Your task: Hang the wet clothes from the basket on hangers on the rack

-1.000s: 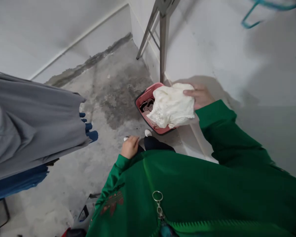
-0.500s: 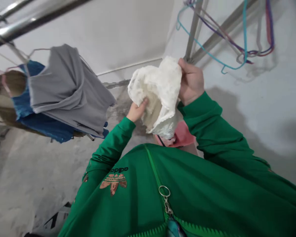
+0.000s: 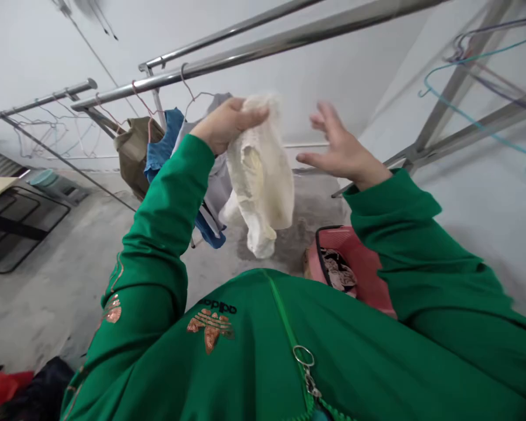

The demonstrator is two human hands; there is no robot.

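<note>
Over the concrete floor [image 3: 61, 304], the left hand [image 3: 230, 124] pinches a cream cloth [image 3: 260, 175]. The right hand [image 3: 344, 143] is spread open beside it.

Visible count: two bare hands [image 3: 228, 124], one crumpled cream fabric garment [image 3: 260, 175], one pink plastic basket [image 3: 357, 248], and three stainless-steel rails [image 3: 254, 51] are appearing.

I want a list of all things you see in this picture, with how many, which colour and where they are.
cream garment: one, cream, hanging from the left hand
basket: one, pink, on the floor at right
clothes: a dark patterned bunch, count unclear, inside the basket
hanging garments: three, olive, blue and grey, on the rack behind the cream garment
steel rails: three, silver, overhead
teal wire hanger: one, teal, upper right
jacket: one, green, worn by the person
left hand: one, gripping the cream garment
right hand: one, open, apart from the cream garment
</note>
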